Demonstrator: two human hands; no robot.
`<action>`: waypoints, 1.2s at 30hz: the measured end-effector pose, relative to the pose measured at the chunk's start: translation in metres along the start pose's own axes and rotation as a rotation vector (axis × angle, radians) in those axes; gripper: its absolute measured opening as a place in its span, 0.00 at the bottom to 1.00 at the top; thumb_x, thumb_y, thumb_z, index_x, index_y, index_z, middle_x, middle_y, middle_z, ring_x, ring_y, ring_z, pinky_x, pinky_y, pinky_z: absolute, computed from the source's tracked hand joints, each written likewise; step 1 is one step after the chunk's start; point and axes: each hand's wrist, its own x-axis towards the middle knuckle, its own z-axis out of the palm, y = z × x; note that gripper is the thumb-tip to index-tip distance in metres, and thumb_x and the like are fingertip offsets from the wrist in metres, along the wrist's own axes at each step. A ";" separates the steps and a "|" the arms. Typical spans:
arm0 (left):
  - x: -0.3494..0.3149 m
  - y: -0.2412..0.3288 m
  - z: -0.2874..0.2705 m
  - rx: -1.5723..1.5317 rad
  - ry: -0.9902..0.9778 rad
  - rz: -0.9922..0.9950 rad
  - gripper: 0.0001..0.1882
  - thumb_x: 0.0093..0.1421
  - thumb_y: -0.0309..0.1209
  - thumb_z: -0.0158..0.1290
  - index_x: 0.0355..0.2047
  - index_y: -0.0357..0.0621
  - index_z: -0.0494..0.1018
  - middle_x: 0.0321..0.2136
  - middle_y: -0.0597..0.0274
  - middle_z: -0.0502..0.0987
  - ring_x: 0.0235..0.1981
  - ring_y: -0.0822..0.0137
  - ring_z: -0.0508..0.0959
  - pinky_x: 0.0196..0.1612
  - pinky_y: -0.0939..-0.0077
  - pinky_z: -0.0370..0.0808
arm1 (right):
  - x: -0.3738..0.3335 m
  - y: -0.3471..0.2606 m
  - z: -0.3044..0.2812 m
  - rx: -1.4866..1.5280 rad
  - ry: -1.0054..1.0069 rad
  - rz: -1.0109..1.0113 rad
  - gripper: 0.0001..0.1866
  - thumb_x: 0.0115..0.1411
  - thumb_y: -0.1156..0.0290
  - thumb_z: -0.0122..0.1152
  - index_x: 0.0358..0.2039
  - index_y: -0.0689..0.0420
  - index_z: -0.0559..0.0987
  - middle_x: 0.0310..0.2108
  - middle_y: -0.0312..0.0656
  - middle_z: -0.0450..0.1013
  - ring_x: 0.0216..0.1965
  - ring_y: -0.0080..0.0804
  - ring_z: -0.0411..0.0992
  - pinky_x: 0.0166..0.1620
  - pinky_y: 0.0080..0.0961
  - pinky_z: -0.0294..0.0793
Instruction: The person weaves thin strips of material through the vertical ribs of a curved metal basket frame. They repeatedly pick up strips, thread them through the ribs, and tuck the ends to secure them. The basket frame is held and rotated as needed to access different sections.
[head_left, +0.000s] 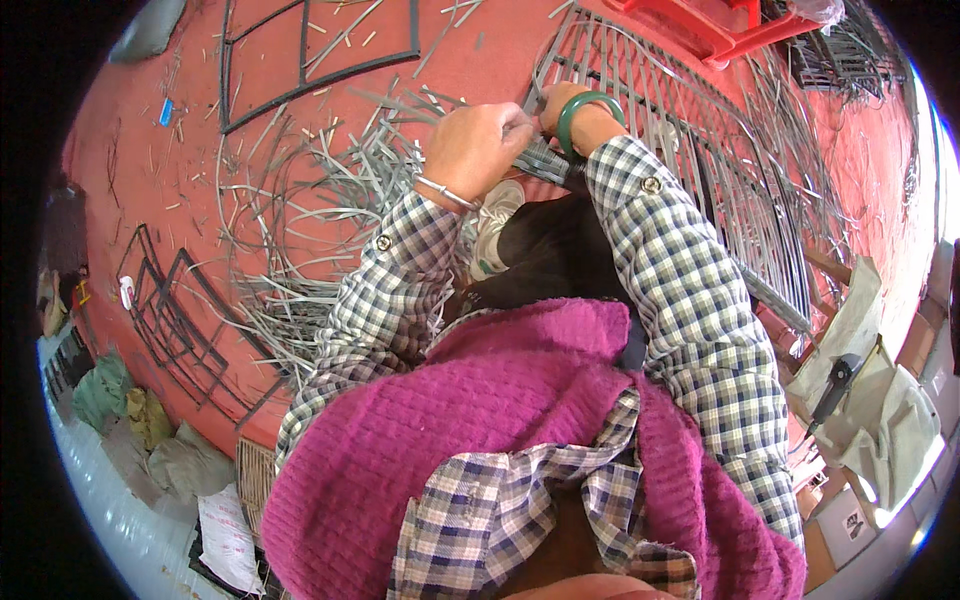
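Observation:
My left hand point(472, 147), with a silver bangle at the wrist, is closed with the fingertips pinched together. My right hand point(572, 115), wearing a green bangle, is closed too, and the two hands nearly meet. What they pinch is hidden by the fingers. Just below them lies a grey woven-looking piece point(545, 160), partly covered by my hands and dark trouser leg. A long frame with grey slats point(690, 150) stretches from beside my right hand toward the right. Left of my left hand is a loose heap of grey flat strips point(350, 185).
A dark rectangular frame point(310, 75) lies on the red floor point(160, 170) at the far left. More dark frames point(180, 310) lie at left. A red plastic stool point(735, 40) stands at the far right. Sacks point(190, 465) and grey cloth point(880, 400) sit at the edges.

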 end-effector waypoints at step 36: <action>-0.019 -0.010 -0.033 0.346 0.205 0.135 0.13 0.50 0.36 0.58 0.36 0.46 0.74 0.41 0.62 0.74 0.36 0.58 0.75 0.37 0.64 0.70 | -0.155 0.037 0.077 1.324 0.356 -0.468 0.11 0.64 0.74 0.42 0.46 0.63 0.65 0.21 0.35 0.65 0.21 0.19 0.62 0.27 0.15 0.64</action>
